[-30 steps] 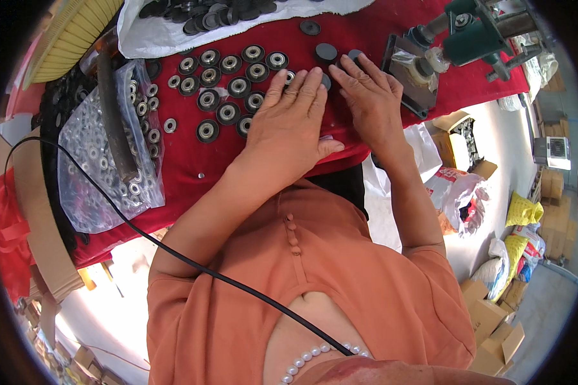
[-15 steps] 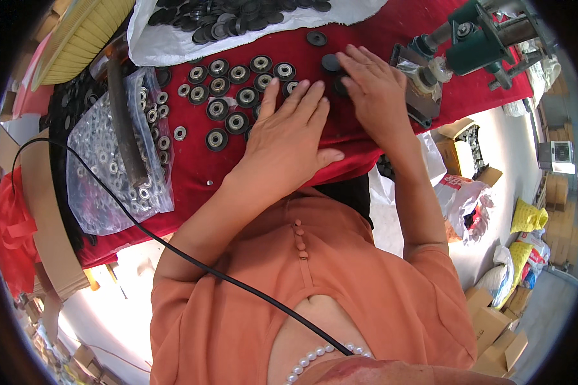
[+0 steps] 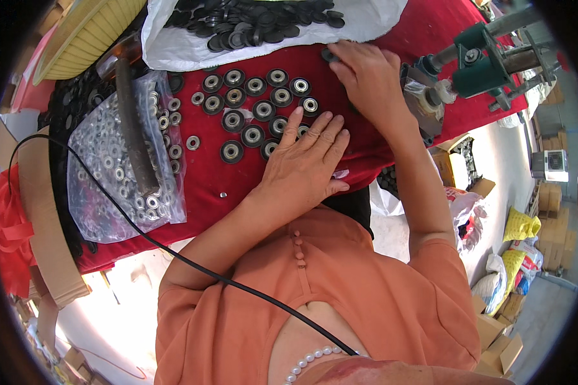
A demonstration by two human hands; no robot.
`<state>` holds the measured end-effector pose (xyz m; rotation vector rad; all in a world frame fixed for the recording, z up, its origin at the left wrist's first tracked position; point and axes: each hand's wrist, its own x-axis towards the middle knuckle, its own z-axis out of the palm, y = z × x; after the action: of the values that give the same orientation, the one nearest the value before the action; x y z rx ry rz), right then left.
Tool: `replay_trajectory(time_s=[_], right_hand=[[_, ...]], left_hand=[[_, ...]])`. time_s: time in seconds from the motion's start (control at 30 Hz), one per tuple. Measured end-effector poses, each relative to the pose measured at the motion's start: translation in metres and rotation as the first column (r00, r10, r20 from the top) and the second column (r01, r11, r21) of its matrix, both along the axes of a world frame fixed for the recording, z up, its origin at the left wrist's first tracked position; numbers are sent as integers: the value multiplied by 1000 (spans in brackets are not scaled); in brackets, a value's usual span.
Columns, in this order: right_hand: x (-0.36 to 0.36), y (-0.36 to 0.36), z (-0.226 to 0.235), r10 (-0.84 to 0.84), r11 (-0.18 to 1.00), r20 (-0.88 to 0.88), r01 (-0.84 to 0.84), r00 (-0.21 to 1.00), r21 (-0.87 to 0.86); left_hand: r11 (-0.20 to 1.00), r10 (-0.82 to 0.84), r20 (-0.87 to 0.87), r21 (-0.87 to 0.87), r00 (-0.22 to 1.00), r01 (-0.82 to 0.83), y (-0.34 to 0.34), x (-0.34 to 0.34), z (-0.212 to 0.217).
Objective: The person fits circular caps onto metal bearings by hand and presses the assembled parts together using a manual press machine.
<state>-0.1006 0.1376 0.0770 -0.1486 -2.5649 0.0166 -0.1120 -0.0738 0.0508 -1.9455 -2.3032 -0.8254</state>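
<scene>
On a red cloth-covered table [image 3: 205,186] lie several black round wheels with silver centres [image 3: 253,110], laid out in rows. My left hand [image 3: 305,163] rests flat on the cloth, fingers spread, its fingertips touching the nearest wheels. My right hand [image 3: 369,77] reaches farther back and presses its fingers on a black disc [image 3: 328,55] at the edge of a white sack [image 3: 173,45] that holds several black discs. Whether the right hand grips that disc is unclear.
A clear plastic bag of small silver bearings [image 3: 112,167] lies at the left with a dark rod [image 3: 135,138] across it. A green metal press [image 3: 478,61] stands at the right. A yellow basket [image 3: 87,32] sits at the back left. A black cable [image 3: 173,256] crosses my chest.
My right hand has moved back toward the white sack, off the table's near part. The left hand stays flat by the wheels. The view has shifted down.
</scene>
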Motion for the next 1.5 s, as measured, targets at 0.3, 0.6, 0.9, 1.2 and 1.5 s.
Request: replay_trajectory(time_s=[0.3, 0.6, 0.9, 1.2, 1.5], right_hand=[[-97, 12, -25, -51, 999, 100, 52, 994, -9], [-51, 16, 16, 49, 753, 221, 110, 974, -649], [49, -20, 14, 13, 312, -6, -9, 1000, -950], [98, -48, -20, 53, 924, -76, -78, 996, -374], [111, -61, -22, 82, 961, -83, -101, 993, -256]], left_hand=[[975, 42, -33, 220, 999, -34, -1, 4, -9], [974, -18, 81, 227, 997, -1, -3, 1, -4], [954, 17, -6, 300, 1000, -14, -8, 1, -2], [943, -27, 99, 334, 995, -8, -1, -1, -3], [868, 68, 125, 481, 990, -120, -4, -6, -6]])
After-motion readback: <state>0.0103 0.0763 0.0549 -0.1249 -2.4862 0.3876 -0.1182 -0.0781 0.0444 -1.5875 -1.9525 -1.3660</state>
